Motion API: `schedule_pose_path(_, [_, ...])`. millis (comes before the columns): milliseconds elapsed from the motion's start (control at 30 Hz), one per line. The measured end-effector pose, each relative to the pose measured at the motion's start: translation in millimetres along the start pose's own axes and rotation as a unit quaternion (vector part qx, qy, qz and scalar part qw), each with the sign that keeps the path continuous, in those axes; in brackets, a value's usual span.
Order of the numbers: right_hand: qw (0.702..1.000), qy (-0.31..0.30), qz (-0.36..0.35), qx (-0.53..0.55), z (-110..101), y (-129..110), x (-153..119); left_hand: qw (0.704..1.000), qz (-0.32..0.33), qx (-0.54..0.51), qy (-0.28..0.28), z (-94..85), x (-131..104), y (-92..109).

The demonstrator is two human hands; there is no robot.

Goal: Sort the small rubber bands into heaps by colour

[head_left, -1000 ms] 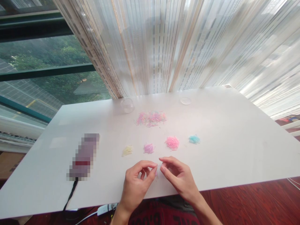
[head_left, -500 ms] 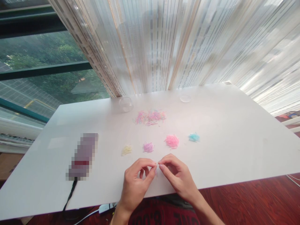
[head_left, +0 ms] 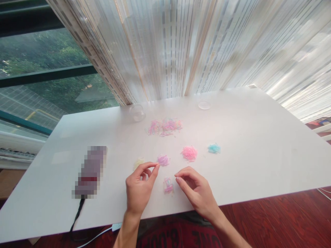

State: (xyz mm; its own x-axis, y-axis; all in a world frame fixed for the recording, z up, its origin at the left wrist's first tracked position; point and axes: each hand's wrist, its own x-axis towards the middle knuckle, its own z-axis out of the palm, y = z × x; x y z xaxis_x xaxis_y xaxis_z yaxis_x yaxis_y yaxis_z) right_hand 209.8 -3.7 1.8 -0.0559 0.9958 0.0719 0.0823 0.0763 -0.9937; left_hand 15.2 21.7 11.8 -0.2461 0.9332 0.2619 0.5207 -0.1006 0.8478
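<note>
My left hand is pinched, thumb and forefinger together, its tips at the near left edge of a small purple pile of thin little pieces. What it pinches, if anything, is too small to tell. My right hand also has thumb and forefinger drawn together, just right of a small mixed-colour pile; anything in its fingertips cannot be made out. Partly behind my left hand lies a pale yellow pile. A pink pile and a light blue pile sit farther right.
A larger mixed-colour heap lies farther back on the white table. Behind it are a clear round container and a clear round lid. At left is a blurred-out rectangular object with a black cable.
My left hand has moved left and away from my right hand, up to the purple pile. The small mixed pile between the hands is now uncovered. My right hand stays almost in place.
</note>
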Motion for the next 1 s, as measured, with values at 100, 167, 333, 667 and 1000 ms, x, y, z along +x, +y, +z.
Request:
schedule_pose_path(100, [1.000,0.002,-0.002,0.002,0,0,-1,1.000,-0.016,0.024,0.004,6.7,8,-3])
schedule_pose_path(167, [1.000,0.003,-0.009,0.006,0,1,-1,0.999,-0.013,0.039,0.001,11.0,9,-4])
schedule_pose_path(333, [1.000,0.001,-0.020,0.013,0,2,-1,0.995,0.026,0.099,-0.001,15.7,7,-6])
schedule_pose_path(667, [1.000,0.007,-0.007,0.023,1,3,0,0.995,0.064,0.070,-0.024,1.8,-4,-4])
schedule_pose_path(1000, [1.000,-0.003,-0.014,0.005,7,3,0,0.971,0.082,-0.066,-0.216,-11.9,-20,13])
